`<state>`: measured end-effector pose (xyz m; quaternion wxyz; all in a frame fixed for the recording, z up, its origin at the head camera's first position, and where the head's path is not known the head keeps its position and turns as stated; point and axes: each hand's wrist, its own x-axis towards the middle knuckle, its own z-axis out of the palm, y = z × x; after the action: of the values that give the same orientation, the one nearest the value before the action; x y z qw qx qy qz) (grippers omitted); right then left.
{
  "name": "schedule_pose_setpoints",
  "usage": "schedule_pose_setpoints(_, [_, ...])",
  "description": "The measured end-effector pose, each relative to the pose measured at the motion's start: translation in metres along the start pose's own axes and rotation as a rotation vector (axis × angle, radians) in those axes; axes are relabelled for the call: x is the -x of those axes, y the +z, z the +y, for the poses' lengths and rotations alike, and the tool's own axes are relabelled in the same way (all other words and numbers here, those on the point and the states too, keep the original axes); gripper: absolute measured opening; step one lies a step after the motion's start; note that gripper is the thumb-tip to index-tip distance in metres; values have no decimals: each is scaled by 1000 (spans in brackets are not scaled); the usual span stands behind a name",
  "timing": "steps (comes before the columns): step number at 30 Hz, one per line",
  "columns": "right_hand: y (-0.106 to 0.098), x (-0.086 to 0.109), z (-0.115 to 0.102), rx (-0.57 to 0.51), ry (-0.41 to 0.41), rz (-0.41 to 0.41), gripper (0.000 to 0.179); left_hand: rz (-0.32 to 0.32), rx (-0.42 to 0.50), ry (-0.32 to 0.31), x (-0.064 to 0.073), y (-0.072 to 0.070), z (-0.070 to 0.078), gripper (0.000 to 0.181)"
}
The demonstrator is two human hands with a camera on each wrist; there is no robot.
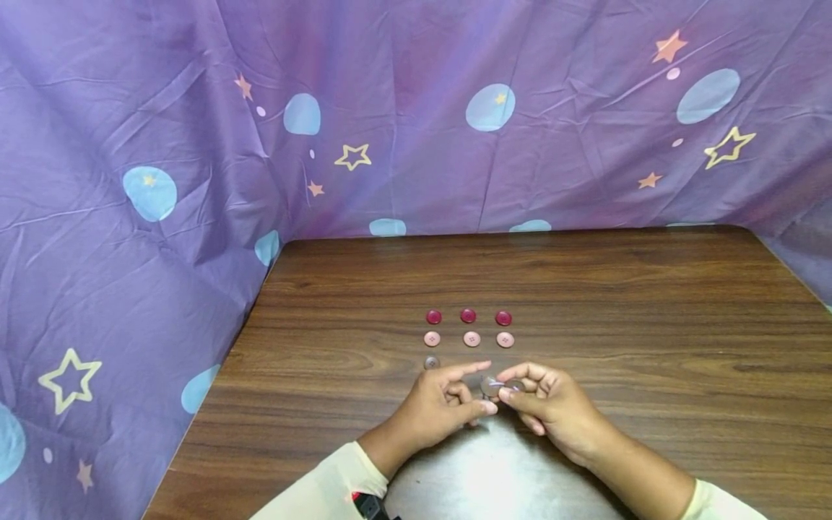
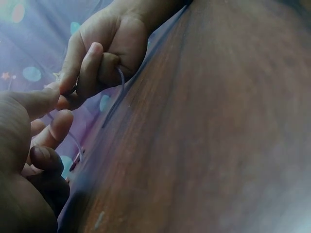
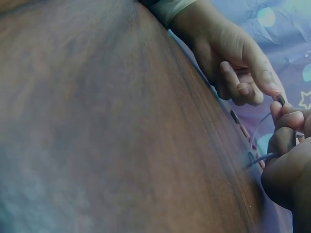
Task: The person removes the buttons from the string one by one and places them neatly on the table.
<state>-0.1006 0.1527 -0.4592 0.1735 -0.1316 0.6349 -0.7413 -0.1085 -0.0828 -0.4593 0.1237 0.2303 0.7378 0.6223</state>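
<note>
Both hands meet above the near part of the wooden table (image 1: 312, 310). My left hand (image 1: 448, 404) has its index finger stretched out and its thumb at the edge of a grey-brown button (image 1: 490, 386); in the right wrist view, this button (image 3: 280, 99) sits edge-on at the thumb tip. Thumb and index finger of my right hand (image 1: 552, 404) pinch a thin purple string (image 1: 499, 383) beside that button. Another grey-brown button (image 1: 516, 386) shows between the right fingers. In the left wrist view, a string end (image 2: 120, 90) hangs from the curled right fingers.
Three dark red buttons (image 1: 468, 315) lie in a row, with three pink buttons (image 1: 471, 339) in a row nearer me. One grey-brown button (image 1: 432, 362) lies just beyond the left hand. Purple patterned cloth (image 1: 403, 94) hangs behind and left of the table.
</note>
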Motion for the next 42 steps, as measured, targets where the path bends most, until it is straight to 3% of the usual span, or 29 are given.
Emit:
schedule_pose_setpoints(5, [-1,1,1,14,0,0,22,-17,-1,6,0,2,-1,59])
schedule_pose_setpoints(30, [1,0,-1,45,27,21,17,22,-26,19,1,5,-1,42])
schedule_pose_setpoints(42, [0,0,-1,-5,31,26,18,67,-66,72,0,5,-3,35])
